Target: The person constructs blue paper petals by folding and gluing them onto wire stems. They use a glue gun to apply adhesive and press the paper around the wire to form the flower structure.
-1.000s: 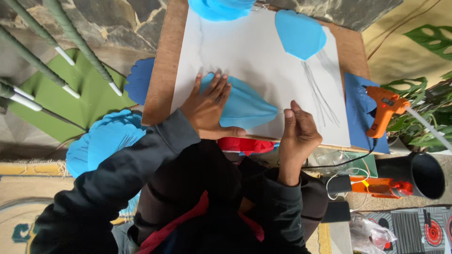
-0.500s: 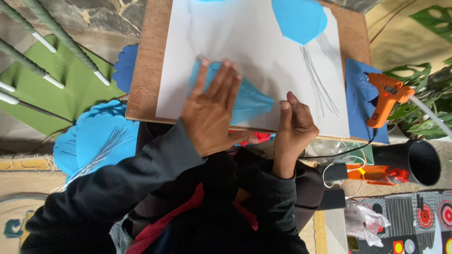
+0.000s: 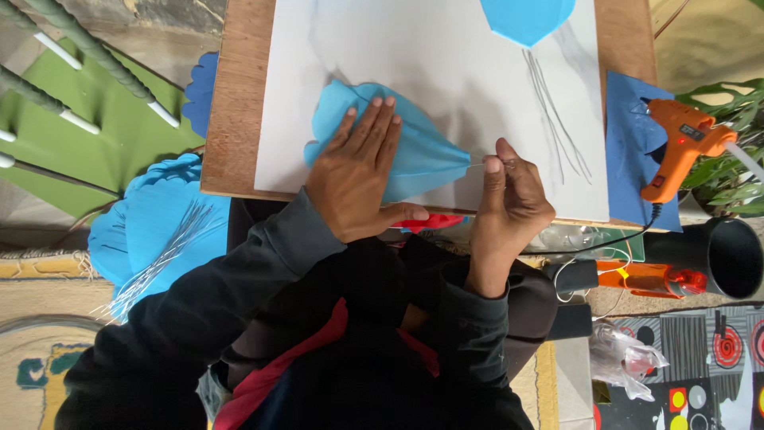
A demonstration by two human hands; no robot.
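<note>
My left hand [image 3: 358,175] lies flat, fingers spread, on a light blue petal-shaped paper piece [image 3: 422,151] that rests on a white sheet [image 3: 446,72] over a wooden board [image 3: 235,119]. My right hand [image 3: 509,199] pinches a thin wire [image 3: 475,165] at the pointed tip of that blue piece. A second light blue petal [image 3: 525,16] lies at the top of the sheet, with several thin wires [image 3: 557,119] below it.
An orange glue gun [image 3: 676,143] rests on a dark blue sheet [image 3: 629,151] at the board's right. A black pot [image 3: 732,255] and another orange tool [image 3: 649,279] sit below it. Blue paper pieces with wires [image 3: 159,239] lie at left. A red object [image 3: 430,221] lies under the board's near edge.
The view has moved closer to the board. My left hand spread flat over the blue petal, and my right hand shifted to the petal's tip and pinched the wire.
</note>
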